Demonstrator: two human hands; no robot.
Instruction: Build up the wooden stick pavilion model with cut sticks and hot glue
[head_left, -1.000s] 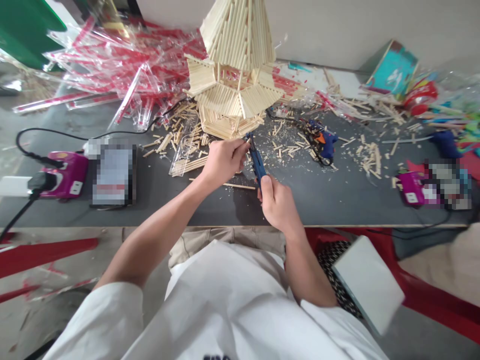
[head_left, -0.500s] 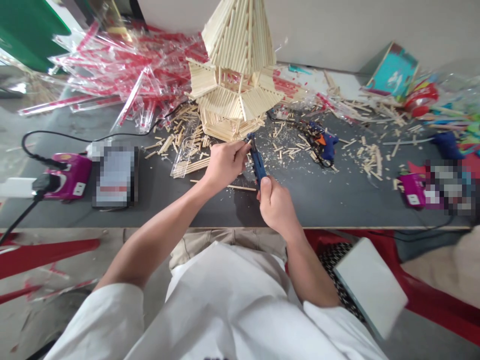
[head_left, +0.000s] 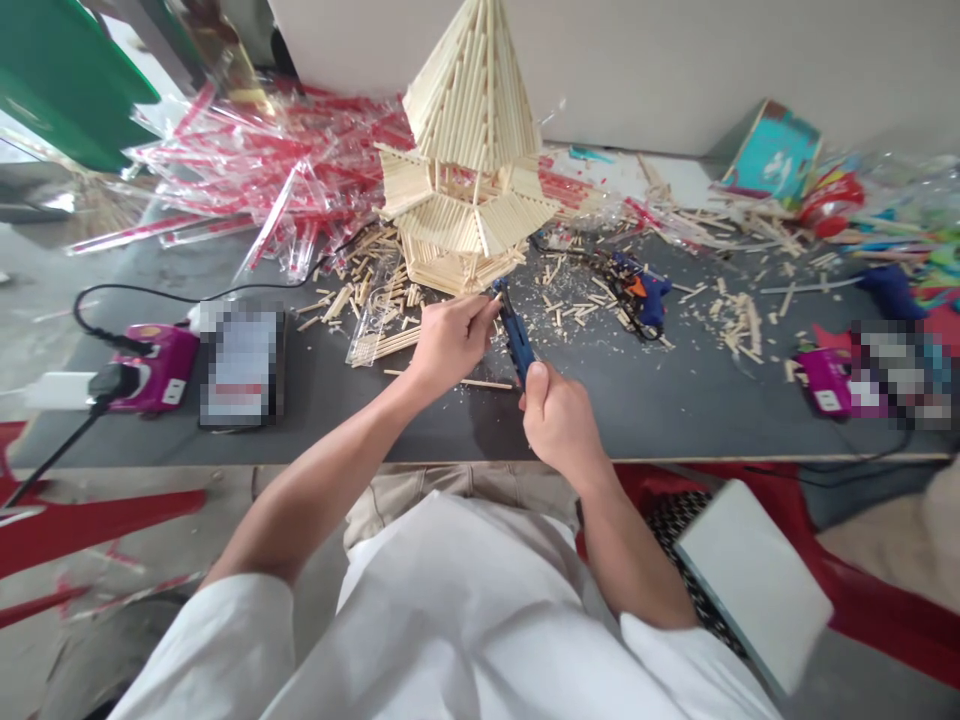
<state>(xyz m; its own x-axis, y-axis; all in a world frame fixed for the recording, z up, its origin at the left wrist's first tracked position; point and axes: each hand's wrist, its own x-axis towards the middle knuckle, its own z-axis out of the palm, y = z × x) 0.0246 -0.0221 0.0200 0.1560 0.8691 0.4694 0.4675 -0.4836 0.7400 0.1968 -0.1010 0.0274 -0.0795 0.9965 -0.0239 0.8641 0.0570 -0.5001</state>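
Note:
My right hand (head_left: 559, 415) is closed around the handle of a dark blue tool (head_left: 517, 335), whose tip points up and left. At that tip, the pinched fingers of my left hand (head_left: 452, 340) hold a small wooden stick (head_left: 496, 297), mostly hidden by the fingers. Just behind both hands stands a pagoda-like model (head_left: 469, 215) built of pale sticks, with a tall pointed roof. One long thin stick (head_left: 484, 384) lies on the table below my left hand, and cut sticks (head_left: 382, 345) lie to its left.
Red and clear plastic wrappers (head_left: 300, 170) pile up at the back left. A phone (head_left: 241, 365) and purple power strip (head_left: 157, 368) lie left on the grey table (head_left: 337, 420). Stick scraps (head_left: 574, 305) and a blue glue gun (head_left: 651, 298) are right of the model; another purple box (head_left: 829, 380) is farther right.
The view has shifted slightly, so the table items sit a little differently in it. Both hands keep the same grips, with the tool tip still at my left fingers.

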